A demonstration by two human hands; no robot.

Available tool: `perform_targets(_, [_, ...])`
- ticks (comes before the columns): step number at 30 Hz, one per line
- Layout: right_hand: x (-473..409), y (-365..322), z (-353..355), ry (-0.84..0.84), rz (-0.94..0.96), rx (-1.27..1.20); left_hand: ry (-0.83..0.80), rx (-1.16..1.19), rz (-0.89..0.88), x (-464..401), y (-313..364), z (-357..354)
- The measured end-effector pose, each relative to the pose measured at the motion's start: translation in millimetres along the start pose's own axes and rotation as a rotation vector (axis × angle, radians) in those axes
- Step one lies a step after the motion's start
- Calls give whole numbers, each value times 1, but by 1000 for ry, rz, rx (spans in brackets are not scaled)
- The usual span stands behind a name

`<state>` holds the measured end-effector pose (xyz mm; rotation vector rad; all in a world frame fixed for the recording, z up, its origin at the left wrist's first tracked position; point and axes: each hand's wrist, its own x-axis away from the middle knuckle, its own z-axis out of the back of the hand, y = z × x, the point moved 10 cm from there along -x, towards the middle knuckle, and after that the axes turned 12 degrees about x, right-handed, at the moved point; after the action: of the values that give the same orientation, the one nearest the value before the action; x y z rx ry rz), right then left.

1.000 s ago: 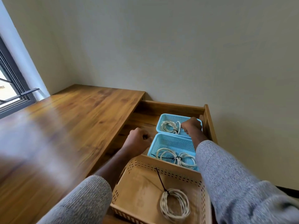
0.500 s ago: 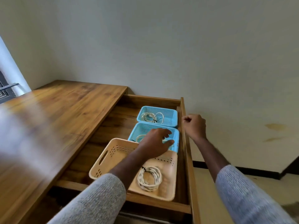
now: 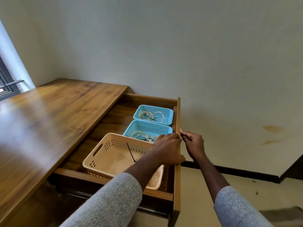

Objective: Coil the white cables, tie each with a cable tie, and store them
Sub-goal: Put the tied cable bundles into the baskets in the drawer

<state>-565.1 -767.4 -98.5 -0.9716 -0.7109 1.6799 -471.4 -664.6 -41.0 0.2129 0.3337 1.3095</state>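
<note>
**Drawer open, coils stored, hands on its front panel**

Pale walls back a glossy wooden worktop [image 3: 54, 115] with its drawer [image 3: 177, 177] pulled out. Head view: the left hand [image 3: 167, 149] lies over the front panel's top edge, fingers [image 3: 173, 139] curled on it; the right hand [image 3: 194, 142] pinches the same edge from outside, probably to push the drawer closed. Just beyond the left fingers sit two blue mesh baskets, near [image 3: 147, 128] and far [image 3: 154, 113], each holding a tied white cable coil [image 3: 150, 115]. Under the left wrist a beige perforated basket [image 3: 101, 154] shows a black cable tie [image 3: 130, 152]; its coil is hidden by the forearm.
</note>
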Motion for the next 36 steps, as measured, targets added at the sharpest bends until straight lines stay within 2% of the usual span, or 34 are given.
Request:
perform_targets(6, [6,-24,-43,-138,128,-7,-30,-36,55,30,-32,6])
perform_targets(15, [16,-76,-135,-301,334,-21,-54,-304,214,78,-105,37])
perform_targets(20, [29,-106,-184,-384,368,-26,-20,-445,281,116,-132,61])
perform_targets(25, [49,-137,-228,-505,435,15,-113,-680,345,149,-154,70])
perform_targets(30, [64,-170,-258,-584,444,85,-118,-935,354,190,-173,78])
perform_targets(36, [76,-198,-286,-655,437,190,-140,-1129,430,229,-197,87])
